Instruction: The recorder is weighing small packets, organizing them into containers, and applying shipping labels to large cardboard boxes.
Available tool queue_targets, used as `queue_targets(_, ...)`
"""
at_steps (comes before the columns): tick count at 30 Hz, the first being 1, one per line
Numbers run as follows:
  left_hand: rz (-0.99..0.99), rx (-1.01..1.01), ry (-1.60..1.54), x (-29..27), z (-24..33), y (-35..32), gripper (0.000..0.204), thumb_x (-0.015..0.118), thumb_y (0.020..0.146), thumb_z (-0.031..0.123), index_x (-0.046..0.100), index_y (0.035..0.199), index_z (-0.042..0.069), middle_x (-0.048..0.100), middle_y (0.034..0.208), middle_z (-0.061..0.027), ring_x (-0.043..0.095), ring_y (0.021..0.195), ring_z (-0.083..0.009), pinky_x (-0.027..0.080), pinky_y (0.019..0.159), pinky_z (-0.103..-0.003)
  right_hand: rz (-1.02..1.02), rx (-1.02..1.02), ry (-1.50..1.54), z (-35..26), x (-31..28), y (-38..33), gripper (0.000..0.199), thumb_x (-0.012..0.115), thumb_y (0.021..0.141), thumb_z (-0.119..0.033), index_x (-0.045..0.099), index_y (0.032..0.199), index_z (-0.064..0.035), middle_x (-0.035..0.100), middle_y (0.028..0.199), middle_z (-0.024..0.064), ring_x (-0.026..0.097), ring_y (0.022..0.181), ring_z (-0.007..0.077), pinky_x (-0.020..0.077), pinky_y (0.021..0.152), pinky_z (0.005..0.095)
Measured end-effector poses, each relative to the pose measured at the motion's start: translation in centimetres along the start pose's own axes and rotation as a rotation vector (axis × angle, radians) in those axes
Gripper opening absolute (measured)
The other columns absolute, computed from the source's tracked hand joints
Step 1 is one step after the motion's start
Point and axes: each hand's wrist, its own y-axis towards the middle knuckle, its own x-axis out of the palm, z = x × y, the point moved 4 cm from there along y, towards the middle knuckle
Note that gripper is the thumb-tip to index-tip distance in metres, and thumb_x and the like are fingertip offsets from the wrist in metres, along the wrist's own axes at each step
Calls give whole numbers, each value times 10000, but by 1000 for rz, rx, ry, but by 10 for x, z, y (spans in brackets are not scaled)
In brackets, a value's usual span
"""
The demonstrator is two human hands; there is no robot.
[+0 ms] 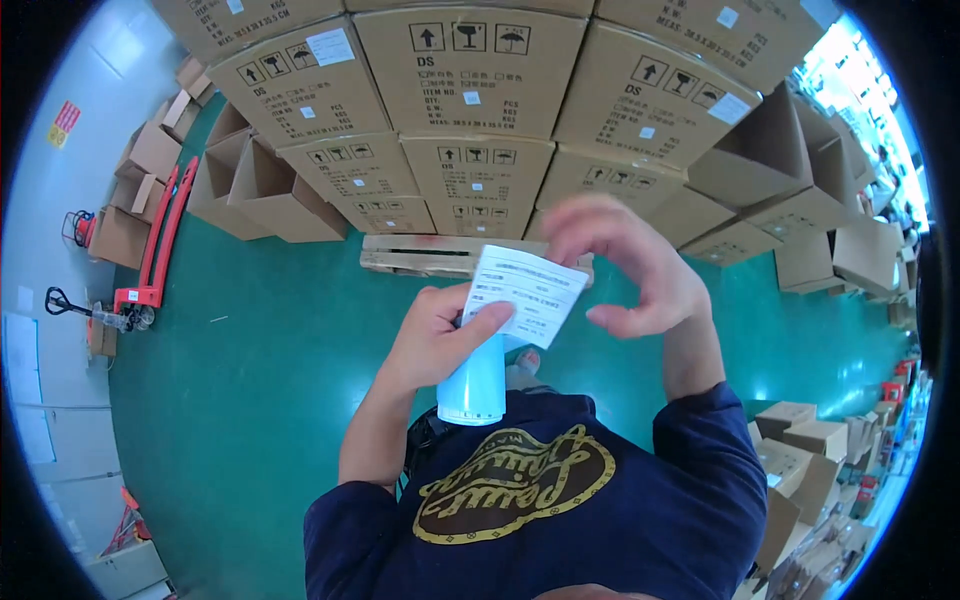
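Observation:
My left hand (pixel 440 335) is closed around a pale blue-white roll (pixel 473 385), which hangs below the fingers in front of my shirt. Its thumb presses on a white printed label sheet (pixel 540 290) that stands up at the roll's top; whether the sheet is joined to the roll is hidden by the hand. To the right of the sheet is my right hand (pixel 640 270), its fingers curved and the thumb spread away from them. It holds nothing that I can see, and its fingertips are slightly blurred beyond the sheet's upper right corner.
Ahead, stacked brown cartons (pixel 470 90) rise on a wooden pallet (pixel 420 262). Open cartons (pixel 285 190) stand to the left and more open boxes (pixel 765 160) to the right. A red pallet jack (pixel 160 240) is at the left wall. Further boxes (pixel 800 435) crowd the lower right.

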Motion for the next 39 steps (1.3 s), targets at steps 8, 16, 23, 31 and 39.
queue_targets(8, 39, -78, 286, -20, -10, 98, 259, 664, 929, 190, 690, 1110, 8, 705, 785, -60, 617, 682, -67, 491, 608, -254, 385, 395, 68, 90, -36, 25, 262, 750, 838, -178, 675, 1019, -4, 684, 887, 40, 634, 869, 135, 512, 796, 291)
queue_targets(16, -33, -232, 246, -71, -81, 234, 269, 675, 924, 254, 696, 1077, 33, 690, 763, -59, 593, 660, -74, 473, 591, -256, 802, 369, -250, 151, -147, 75, 233, 736, 873, -202, 713, 1023, -24, 689, 838, 49, 618, 777, 98, 494, 686, 247)
queue_targets(23, -77, -125, 157, -86, -135, 343, 239, 652, 949, 242, 688, 1025, 18, 586, 662, 32, 475, 585, -20, 370, 519, -212, 761, 274, -877, 210, -211, 141, 222, 760, 838, -208, 733, 1010, -70, 627, 804, 83, 582, 792, 177, 475, 709, 290)
queue_targets(31, 49, -84, 135, -88, -155, 396, 356, 662, 924, 361, 694, 954, 8, 683, 732, -108, 603, 613, -129, 467, 561, -300, 818, 151, -1083, 231, -215, 162, 205, 783, 800, -219, 756, 960, -93, 665, 803, 57, 560, 821, 180, 473, 706, 295)
queue_targets(39, 202, 82, 180, -86, -148, 412, 396, 651, 916, 411, 692, 873, 19, 638, 638, -133, 597, 519, -241, 453, 524, -342, 850, 91, -1178, 234, -215, 168, 184, 786, 784, -210, 766, 935, -108, 684, 790, 30, 544, 797, 185, 462, 699, 296)
